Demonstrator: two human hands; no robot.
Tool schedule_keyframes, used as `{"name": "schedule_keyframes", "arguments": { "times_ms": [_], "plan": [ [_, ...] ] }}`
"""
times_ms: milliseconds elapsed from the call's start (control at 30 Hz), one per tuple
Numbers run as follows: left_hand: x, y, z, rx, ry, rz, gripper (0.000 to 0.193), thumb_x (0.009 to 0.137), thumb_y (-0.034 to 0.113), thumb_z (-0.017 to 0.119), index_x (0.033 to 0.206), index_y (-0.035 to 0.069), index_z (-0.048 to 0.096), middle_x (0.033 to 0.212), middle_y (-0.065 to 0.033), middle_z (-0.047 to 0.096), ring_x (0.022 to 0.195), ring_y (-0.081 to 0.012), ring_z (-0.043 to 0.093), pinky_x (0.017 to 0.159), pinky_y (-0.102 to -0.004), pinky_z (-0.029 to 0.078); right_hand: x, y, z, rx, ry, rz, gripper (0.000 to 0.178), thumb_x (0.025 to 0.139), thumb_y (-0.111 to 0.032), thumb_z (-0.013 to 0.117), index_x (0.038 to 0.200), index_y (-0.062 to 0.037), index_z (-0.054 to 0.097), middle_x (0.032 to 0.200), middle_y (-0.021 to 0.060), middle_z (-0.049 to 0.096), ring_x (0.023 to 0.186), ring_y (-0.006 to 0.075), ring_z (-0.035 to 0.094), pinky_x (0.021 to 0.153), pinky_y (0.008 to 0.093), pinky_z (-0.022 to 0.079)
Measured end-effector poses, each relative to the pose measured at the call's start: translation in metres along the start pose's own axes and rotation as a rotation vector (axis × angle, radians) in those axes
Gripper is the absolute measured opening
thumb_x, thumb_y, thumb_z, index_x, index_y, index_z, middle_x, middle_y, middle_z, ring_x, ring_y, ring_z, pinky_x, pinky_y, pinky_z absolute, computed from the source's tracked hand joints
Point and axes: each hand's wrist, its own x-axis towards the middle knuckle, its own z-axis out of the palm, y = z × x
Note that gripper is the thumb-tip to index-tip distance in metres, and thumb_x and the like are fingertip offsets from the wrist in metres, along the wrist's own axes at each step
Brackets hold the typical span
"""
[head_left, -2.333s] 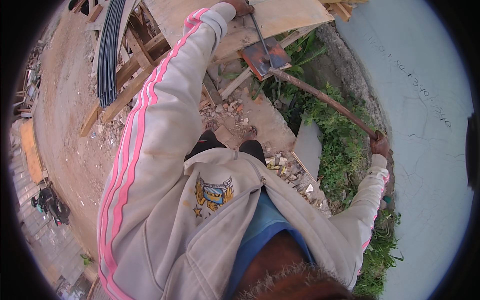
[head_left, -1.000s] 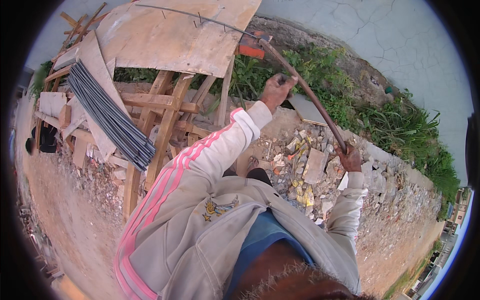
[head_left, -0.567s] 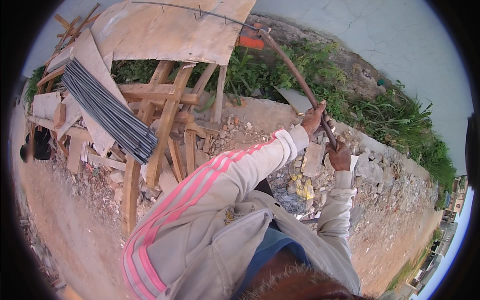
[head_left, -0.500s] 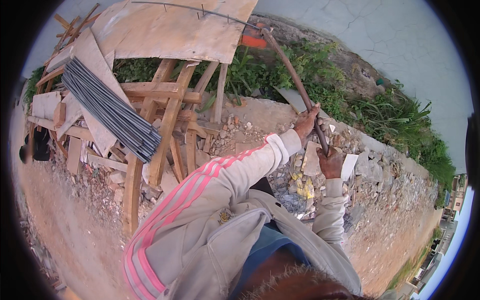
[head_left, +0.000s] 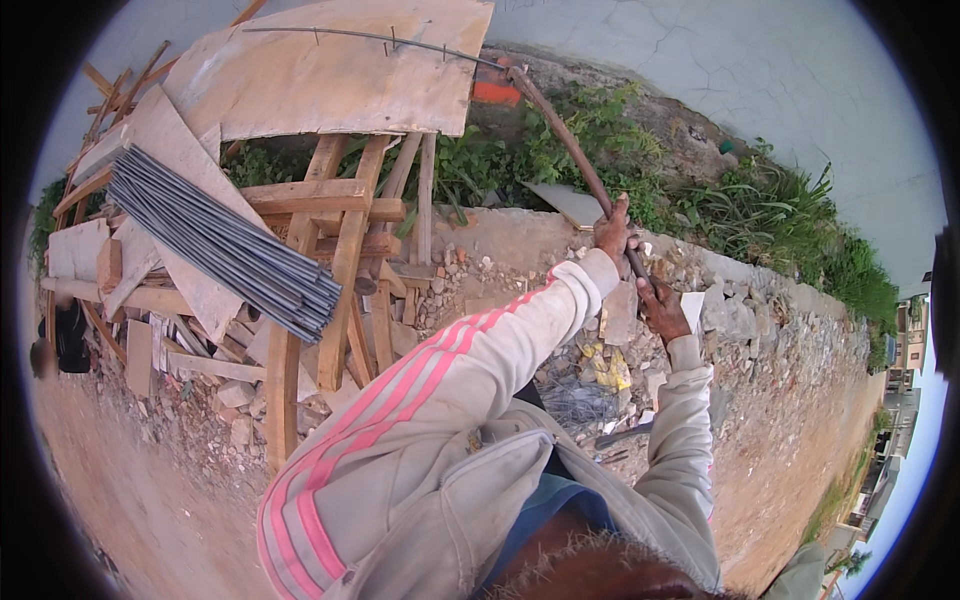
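Note:
A long brown metal bending bar (head_left: 572,148) slants from the board's right edge down to my hands. My left hand (head_left: 612,232) is closed around its lower part. Just below, my right hand (head_left: 664,312) has its fingers closed at the bar's lower end. The bar's far head meets the end of a thin steel rod (head_left: 350,37). That rod lies across a plywood board (head_left: 320,90), beside several upright pegs. To the left, a bundle of grey steel rods (head_left: 225,240) rests on planks.
Rough timber supports (head_left: 348,270) stand under the board. Rubble and stones (head_left: 735,320) lie below and right of my hands, with a yellow wrapper (head_left: 608,368) among them. Green weeds (head_left: 770,215) grow along a pale wall (head_left: 760,70). A dark shape (head_left: 70,338) is at far left.
The view has shifted slightly. The bar now slants a little flatter, with both my hands still on it. My right hand has turned somewhat and its fingers sit higher.

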Motion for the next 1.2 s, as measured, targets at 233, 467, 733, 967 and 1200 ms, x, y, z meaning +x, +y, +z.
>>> {"name": "schedule_keyframes", "arguments": {
  "times_ms": [233, 467, 733, 967, 1200],
  "plan": [
    [-0.005, -0.004, 0.027, -0.075, 0.015, 0.036, 0.043, 0.094, 0.048, 0.069, 0.085, 0.017, 0.041, 0.061, 0.0042, 0.035, 0.043, -0.0122, 0.04, 0.046, -0.0351, 0.045, 0.02, 0.023, -0.03, -0.241, 0.078, -0.194, 0.058, 0.099, -0.059, 0.054, 0.097, -0.0016, 0.06, 0.065, 0.0047, 0.05, 0.06, 0.015, 0.049, 0.056, 0.0351, 0.04],
    [-0.012, 0.001, 0.015, -0.04, -0.034, 0.022, 0.041, 0.096, 0.049, 0.066, 0.086, 0.018, 0.041, 0.062, 0.0043, 0.036, 0.047, -0.0113, 0.039, 0.053, -0.0354, 0.044, -0.007, 0.0, -0.026, 0.003, -0.072, -0.009, 0.051, 0.099, -0.056, 0.056, 0.094, -0.0055, 0.056, 0.064, -0.0011, 0.046, 0.054, 0.0088, 0.046, 0.048, 0.0276, 0.036],
    [-0.029, 0.013, 0.001, -0.042, -0.143, -0.076, 0.043, 0.097, 0.051, 0.063, 0.08, 0.019, 0.04, 0.057, 0.0049, 0.031, 0.046, -0.0118, 0.037, 0.055, -0.0342, 0.042, -0.079, 0.03, -0.033, 0.281, -0.189, 0.326, 0.045, 0.099, -0.056, 0.057, 0.093, -0.0121, 0.054, 0.059, -0.0087, 0.038, 0.042, 0.0048, 0.035, 0.035, 0.025, 0.028],
    [-0.08, 0.063, -0.029, 0.139, -0.108, -0.117, 0.042, 0.097, 0.051, 0.064, 0.089, 0.017, 0.042, 0.065, 0.0055, 0.036, 0.048, -0.0079, 0.037, 0.054, -0.0315, 0.042, -0.132, -0.01, 0.067, 0.32, -0.078, 0.24, 0.049, 0.1, -0.06, 0.052, 0.087, -0.0124, 0.052, 0.059, -0.0068, 0.04, 0.041, 0.0045, 0.036, 0.035, 0.0239, 0.03],
    [-0.106, 0.095, -0.055, 0.323, 0.046, -0.086, 0.038, 0.097, 0.048, 0.065, 0.099, 0.013, 0.049, 0.074, 0.0004, 0.048, 0.047, -0.0074, 0.04, 0.05, -0.0303, 0.046, -0.159, -0.034, 0.138, 0.587, -0.136, 0.378, 0.049, 0.1, -0.059, 0.052, 0.084, -0.0135, 0.047, 0.058, -0.0044, 0.04, 0.041, 0.007, 0.037, 0.036, 0.0258, 0.03]
  ]
}}
